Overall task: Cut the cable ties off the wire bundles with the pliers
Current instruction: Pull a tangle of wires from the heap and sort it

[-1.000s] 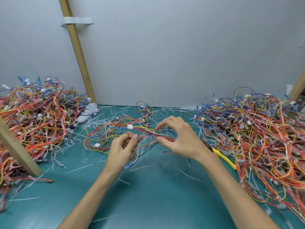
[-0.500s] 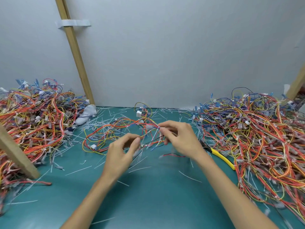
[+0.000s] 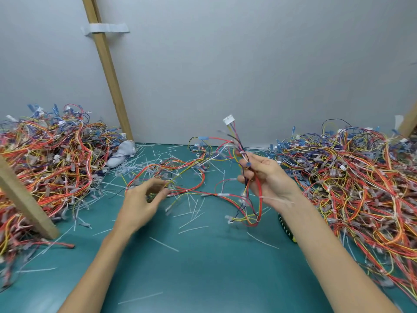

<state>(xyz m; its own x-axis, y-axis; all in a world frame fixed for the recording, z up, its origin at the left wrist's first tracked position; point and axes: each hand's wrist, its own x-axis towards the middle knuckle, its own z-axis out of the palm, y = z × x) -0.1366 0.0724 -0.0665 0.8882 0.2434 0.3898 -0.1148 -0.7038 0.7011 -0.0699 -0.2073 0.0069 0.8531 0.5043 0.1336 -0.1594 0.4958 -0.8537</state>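
Bundle: thin red, yellow, black & blue wire bundle (image 3: pixel 255 208), lifted off the mat in front of the wall; white plastic connector (image 3: pixel 228 120) at top, loop hanging below the palm.
R grip: right hand (image 3: pixel 268 179) clenched round the bundle's mid-section, fingers wrapped on the wires.
Tie: white nylon cable tie (image 3: pixel 261 197) round the wires just below that hand, tail sticking out across the wrist.
Handling: prob. light, floppy, snag-prone; thin insulation, easy to nick; best held close beside the tie, to keep it taut for the cut.
L grip: left hand (image 3: pixel 144 199) low over trailing wires on the mat, fingers curled, blurred; can't tell if pinching anything.
Pliers: black-and-yellow-handled pliers (image 3: pixel 285 227) on the mat, mostly hidden under R forearm, untouched.
Around: teal table mat (image 3: pixel 203 267) w/ white tie offcuts (image 3: pixel 191 213); left wire pile (image 3: pixel 45 159), right wire pile (image 3: pixel 349 188).
Vs 0.5 s ago: R hand up & away from L, connector end raised; before, both hands close together, low.
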